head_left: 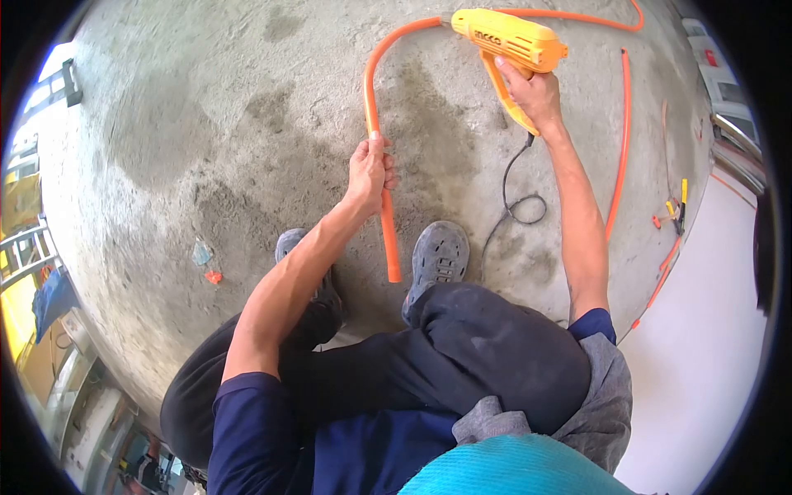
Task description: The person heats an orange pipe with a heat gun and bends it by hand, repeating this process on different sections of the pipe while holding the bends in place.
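Pipe hangs clasped in my left hand, seemingly to steady its bend, while my right hand grips the far gun.

An orange pipe — straight below, curved above — bends rightward to the front end of a yellow heat gun, which points left, handle slanting down.

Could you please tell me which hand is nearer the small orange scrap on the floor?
Left. The left hand, gripping the bent orange pipe, is ahead and right of the small orange scrap; the right hand, holding the yellow heat gun, is farther ahead and right.
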Action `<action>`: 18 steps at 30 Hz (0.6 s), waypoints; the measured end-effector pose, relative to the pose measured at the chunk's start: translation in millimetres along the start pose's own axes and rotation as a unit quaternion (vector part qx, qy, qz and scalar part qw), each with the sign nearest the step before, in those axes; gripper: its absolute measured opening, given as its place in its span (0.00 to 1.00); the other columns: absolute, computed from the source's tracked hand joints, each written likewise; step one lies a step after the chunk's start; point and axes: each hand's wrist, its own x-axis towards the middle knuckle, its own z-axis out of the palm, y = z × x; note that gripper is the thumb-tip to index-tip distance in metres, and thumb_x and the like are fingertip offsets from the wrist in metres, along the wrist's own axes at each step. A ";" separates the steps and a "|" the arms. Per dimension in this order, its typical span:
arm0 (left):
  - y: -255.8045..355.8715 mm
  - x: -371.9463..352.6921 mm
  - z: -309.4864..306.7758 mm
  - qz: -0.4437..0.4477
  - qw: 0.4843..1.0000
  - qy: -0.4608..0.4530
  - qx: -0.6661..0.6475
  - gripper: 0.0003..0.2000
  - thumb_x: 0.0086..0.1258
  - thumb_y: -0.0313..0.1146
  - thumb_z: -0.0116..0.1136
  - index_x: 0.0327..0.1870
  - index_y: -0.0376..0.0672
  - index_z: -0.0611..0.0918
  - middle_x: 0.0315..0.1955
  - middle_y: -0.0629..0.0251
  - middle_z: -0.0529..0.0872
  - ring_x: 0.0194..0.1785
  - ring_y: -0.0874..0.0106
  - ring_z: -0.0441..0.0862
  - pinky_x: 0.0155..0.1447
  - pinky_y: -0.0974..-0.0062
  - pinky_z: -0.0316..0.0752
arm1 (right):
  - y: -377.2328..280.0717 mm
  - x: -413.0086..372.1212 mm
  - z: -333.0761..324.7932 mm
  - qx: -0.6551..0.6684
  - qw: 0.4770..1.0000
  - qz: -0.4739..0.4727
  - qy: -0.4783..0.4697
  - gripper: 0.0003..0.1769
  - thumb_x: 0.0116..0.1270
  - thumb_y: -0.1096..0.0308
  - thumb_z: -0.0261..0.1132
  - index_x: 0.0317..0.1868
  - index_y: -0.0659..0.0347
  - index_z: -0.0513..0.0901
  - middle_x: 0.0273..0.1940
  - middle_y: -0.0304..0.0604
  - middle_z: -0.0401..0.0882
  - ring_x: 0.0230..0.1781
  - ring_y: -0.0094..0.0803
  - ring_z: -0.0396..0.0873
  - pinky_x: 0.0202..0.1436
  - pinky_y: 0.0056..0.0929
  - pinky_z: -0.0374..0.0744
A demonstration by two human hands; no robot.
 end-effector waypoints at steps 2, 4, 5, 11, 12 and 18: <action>4.3 -3.6 -0.1 0.019 1.000 0.006 0.024 0.17 0.84 0.53 0.52 0.49 0.47 0.73 0.26 0.72 0.71 0.23 0.79 0.65 0.26 0.77 0.65 | 11.4 7.9 -5.5 -0.016 1.000 0.023 0.013 0.20 0.70 0.48 0.72 0.42 0.59 0.89 0.27 0.33 0.85 0.24 0.21 0.81 0.32 0.26 0.79; 3.3 -2.3 -3.5 0.027 0.999 0.001 0.040 0.17 0.84 0.53 0.52 0.50 0.47 0.73 0.27 0.72 0.72 0.23 0.79 0.66 0.27 0.76 0.67 | 19.9 10.7 -10.1 -0.032 0.997 0.050 0.039 0.20 0.69 0.48 0.71 0.42 0.58 0.89 0.27 0.33 0.84 0.24 0.22 0.81 0.32 0.25 0.79; 2.7 -1.2 -4.6 0.035 0.998 -0.004 0.056 0.17 0.84 0.52 0.52 0.51 0.47 0.73 0.27 0.71 0.73 0.24 0.79 0.68 0.27 0.76 0.69 | 24.1 11.2 -11.3 -0.032 0.997 0.050 0.040 0.20 0.69 0.48 0.71 0.42 0.58 0.89 0.27 0.33 0.84 0.24 0.22 0.81 0.32 0.25 0.79; 17.2 -8.6 0.2 0.030 0.994 0.003 0.103 0.16 0.85 0.50 0.52 0.50 0.47 0.73 0.28 0.70 0.74 0.24 0.79 0.70 0.26 0.76 0.71 | 26.4 2.3 -13.1 -0.096 0.989 0.058 0.100 0.21 0.70 0.49 0.71 0.50 0.58 0.89 0.39 0.37 0.91 0.39 0.27 0.88 0.46 0.29 0.83; 21.5 -10.6 -0.1 0.029 0.994 0.004 0.104 0.16 0.85 0.50 0.52 0.50 0.47 0.73 0.28 0.70 0.74 0.24 0.79 0.70 0.26 0.76 0.71 | 21.0 -1.1 -13.1 -0.060 0.993 0.079 0.062 0.22 0.70 0.49 0.71 0.52 0.58 0.89 0.43 0.39 0.92 0.44 0.29 0.89 0.50 0.30 0.83; 37.5 -22.3 4.5 -0.011 0.997 -0.010 0.082 0.15 0.85 0.50 0.52 0.50 0.47 0.72 0.29 0.71 0.72 0.24 0.81 0.68 0.24 0.79 0.67 | -18.3 -26.5 11.2 0.014 0.998 0.059 -0.005 0.23 0.70 0.50 0.72 0.55 0.59 0.88 0.48 0.44 0.92 0.50 0.33 0.90 0.54 0.30 0.83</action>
